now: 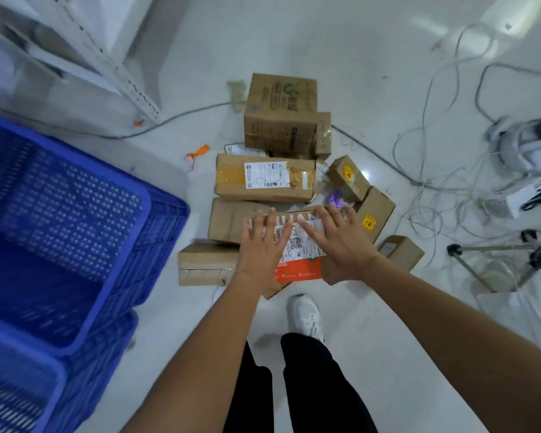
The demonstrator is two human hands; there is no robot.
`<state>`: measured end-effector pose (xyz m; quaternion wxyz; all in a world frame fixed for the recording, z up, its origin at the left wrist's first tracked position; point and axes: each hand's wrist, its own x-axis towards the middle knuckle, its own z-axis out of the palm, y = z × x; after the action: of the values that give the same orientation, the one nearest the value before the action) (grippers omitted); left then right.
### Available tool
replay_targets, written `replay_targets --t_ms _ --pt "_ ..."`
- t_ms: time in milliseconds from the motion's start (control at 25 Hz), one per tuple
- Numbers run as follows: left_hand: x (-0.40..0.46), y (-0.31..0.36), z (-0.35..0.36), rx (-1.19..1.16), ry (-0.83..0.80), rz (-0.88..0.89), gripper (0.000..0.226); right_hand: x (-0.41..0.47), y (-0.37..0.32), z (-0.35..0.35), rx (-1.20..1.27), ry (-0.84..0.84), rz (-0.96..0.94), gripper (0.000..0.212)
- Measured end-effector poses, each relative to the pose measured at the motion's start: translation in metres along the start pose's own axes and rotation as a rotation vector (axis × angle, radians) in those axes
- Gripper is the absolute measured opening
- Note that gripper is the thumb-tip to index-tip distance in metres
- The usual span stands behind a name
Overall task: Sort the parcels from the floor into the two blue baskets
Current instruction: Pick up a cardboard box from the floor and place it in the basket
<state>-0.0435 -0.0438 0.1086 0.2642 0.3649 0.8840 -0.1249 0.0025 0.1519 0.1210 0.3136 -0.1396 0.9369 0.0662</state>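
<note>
Both hands on a parcel in the pile on the floor

The left hand (263, 245) and right hand (338, 242) lie with straight, spread fingers (313, 234) on the labelled parcel (297, 260); two blue baskets (169, 214) stand just left of it.

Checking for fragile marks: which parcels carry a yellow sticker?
Two: the small box right of the long labelled parcel, and the box beside the right hand. Others show none.

"WU" on orange parcel (297, 270) label
</note>
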Motion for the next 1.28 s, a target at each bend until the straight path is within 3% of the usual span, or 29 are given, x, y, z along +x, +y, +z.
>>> replay_targets --t_ms 160,280,560,800,1120,1280 --pt "-0.065 -0.03 -0.093 -0.023 0.102 -0.147 0.13 -0.028 0.005 -0.125 -0.142 0.078 -0.091 0.141" --pt "-0.121 -0.052 -0.137 -0.069 0.092 -0.249 0.131 -0.046 -0.014 -0.197 -0.226 0.101 -0.187 0.14" --pt "-0.285 -0.122 -0.174 -0.092 0.092 -0.525 0.134 -0.075 -0.134 -0.326 -0.347 0.216 -0.403 0.133" --pt "-0.45 -0.18 -0.117 -0.174 0.095 -0.779 0.13 -0.084 -0.312 -0.375 -0.38 0.312 -0.624 0.135" --pt "-0.673 -0.21 0.014 -0.312 0.049 -0.974 0.133 -0.136 -0.569 -0.364 -0.503 0.311 -0.802 0.144" --pt "-0.744 -0.21 0.062 -0.449 0.203 -1.182 0.104 -0.157 -0.655 -0.351 -0.361 0.249 -0.691 0.135"
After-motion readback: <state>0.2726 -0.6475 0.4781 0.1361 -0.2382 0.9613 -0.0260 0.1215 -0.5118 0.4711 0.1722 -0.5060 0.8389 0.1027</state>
